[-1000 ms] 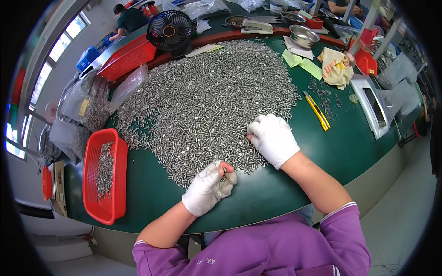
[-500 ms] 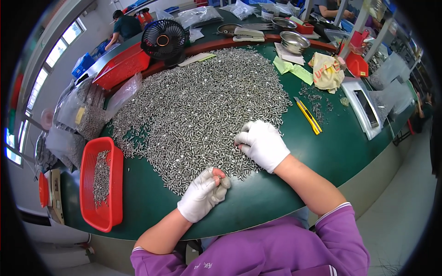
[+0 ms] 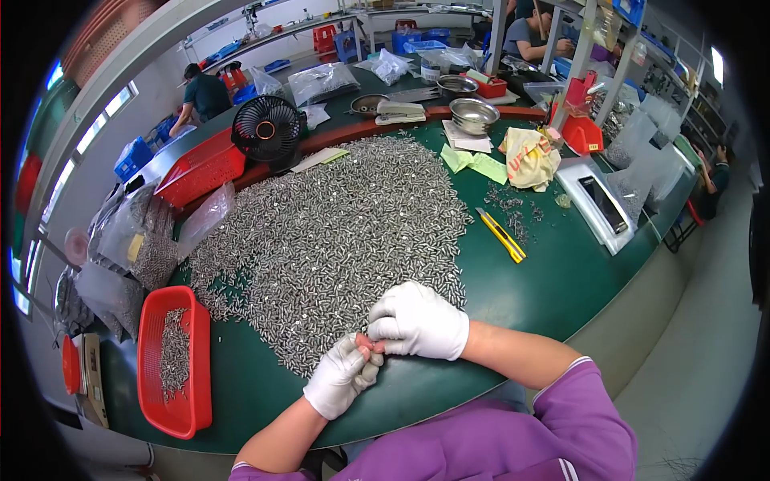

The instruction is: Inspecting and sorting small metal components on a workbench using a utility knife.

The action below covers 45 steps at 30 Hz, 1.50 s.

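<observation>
Head view: we see the white-gloved left hand and right hand bent inward, fingers curled, tips together, by the near edge of the metal pin heap; we cannot tell whether they hold any.

A pale wall stands at the left with bright windows in it. A curved green table spans the near middle; grey floor stretches along the right. A long bench crosses the far side, and a white light glows far right.
</observation>
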Available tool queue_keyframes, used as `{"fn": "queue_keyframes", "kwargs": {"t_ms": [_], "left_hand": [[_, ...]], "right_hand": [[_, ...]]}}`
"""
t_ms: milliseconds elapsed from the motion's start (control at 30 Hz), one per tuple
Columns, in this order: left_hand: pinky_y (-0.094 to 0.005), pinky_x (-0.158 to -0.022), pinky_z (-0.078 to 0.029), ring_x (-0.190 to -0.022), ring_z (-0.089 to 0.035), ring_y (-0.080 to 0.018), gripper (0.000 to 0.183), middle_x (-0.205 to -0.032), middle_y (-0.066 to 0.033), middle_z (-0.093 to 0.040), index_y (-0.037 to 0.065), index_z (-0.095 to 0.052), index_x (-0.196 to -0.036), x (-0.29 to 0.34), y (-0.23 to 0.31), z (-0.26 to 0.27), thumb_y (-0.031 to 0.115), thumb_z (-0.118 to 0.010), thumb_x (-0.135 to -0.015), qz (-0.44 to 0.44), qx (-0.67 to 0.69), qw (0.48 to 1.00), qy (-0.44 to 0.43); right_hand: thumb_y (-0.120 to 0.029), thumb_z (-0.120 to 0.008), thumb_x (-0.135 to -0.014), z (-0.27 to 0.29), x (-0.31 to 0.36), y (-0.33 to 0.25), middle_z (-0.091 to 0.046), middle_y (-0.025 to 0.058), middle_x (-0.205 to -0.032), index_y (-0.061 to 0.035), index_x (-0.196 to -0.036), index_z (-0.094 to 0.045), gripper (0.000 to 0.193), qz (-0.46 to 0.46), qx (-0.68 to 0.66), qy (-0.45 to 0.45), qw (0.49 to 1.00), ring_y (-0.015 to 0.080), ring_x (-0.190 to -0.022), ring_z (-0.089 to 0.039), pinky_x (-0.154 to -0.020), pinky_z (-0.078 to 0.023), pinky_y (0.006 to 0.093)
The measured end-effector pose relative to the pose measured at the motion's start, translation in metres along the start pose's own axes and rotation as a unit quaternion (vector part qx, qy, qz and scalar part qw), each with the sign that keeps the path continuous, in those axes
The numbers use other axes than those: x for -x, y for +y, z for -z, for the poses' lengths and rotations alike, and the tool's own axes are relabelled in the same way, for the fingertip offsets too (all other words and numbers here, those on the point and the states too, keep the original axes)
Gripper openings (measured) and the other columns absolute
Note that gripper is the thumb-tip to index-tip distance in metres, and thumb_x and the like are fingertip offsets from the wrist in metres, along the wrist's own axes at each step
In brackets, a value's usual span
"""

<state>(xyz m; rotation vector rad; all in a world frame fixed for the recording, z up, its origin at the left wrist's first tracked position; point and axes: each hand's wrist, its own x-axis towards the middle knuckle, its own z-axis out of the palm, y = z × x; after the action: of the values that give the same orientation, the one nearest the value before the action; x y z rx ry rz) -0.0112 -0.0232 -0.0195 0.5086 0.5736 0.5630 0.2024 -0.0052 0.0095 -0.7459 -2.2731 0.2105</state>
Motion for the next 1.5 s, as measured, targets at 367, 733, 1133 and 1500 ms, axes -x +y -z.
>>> {"fn": "queue_keyframes", "kwargs": {"t_ms": [367,733,1133,1500], "left_hand": [[-0.0173,-0.056,-0.041,-0.065,-0.053,-0.0063,0.009,-0.086,0.0001,-0.063,0.009,-0.061,-0.1,-0.002,0.001,0.0,0.013,-0.06,-0.092,-0.014,-0.015,1.0,0.005],[-0.0179,-0.05,-0.037,-0.057,-0.047,-0.0059,0.008,-0.082,-0.0008,-0.061,0.008,-0.059,-0.098,-0.012,0.0,-0.003,0.016,-0.056,-0.095,-0.104,-0.061,0.991,0.053],[-0.0189,-0.054,-0.035,-0.057,-0.04,-0.0048,0.013,-0.079,0.0022,-0.055,0.009,-0.055,-0.101,-0.001,-0.01,-0.016,0.021,-0.052,-0.097,-0.084,0.045,0.995,0.024],[-0.0196,-0.054,-0.035,-0.058,-0.039,-0.0058,0.01,-0.084,0.0005,-0.054,0.011,-0.054,-0.099,-0.003,-0.011,-0.024,0.02,-0.054,-0.096,-0.131,0.057,0.99,0.019]], "right_hand": [[-0.024,-0.07,-0.074,-0.009,0.007,-0.003,-0.064,0.0061,-0.088,-0.0126,-0.085,-0.068,0.016,-0.063,-0.09,0.017,0.994,0.0279,-0.081,-0.062,-0.071,-0.051,0.0391],[-0.023,-0.069,-0.074,-0.006,0.005,-0.009,-0.065,0.0093,-0.082,-0.0093,-0.082,-0.067,0.016,-0.077,0.015,0.075,0.994,0.0303,-0.074,-0.062,-0.066,-0.051,0.0411],[-0.025,-0.068,-0.075,-0.002,0.005,-0.016,-0.063,0.006,-0.078,-0.0146,-0.083,-0.066,0.014,-0.027,0.035,0.08,0.996,0.0291,-0.071,-0.061,-0.062,-0.05,0.0408],[-0.025,-0.067,-0.078,-0.001,0.006,0.004,-0.063,0.0073,-0.081,-0.011,-0.083,-0.066,0.015,-0.068,0.062,0.076,0.993,0.0285,-0.076,-0.061,-0.068,-0.05,0.0403]]}}
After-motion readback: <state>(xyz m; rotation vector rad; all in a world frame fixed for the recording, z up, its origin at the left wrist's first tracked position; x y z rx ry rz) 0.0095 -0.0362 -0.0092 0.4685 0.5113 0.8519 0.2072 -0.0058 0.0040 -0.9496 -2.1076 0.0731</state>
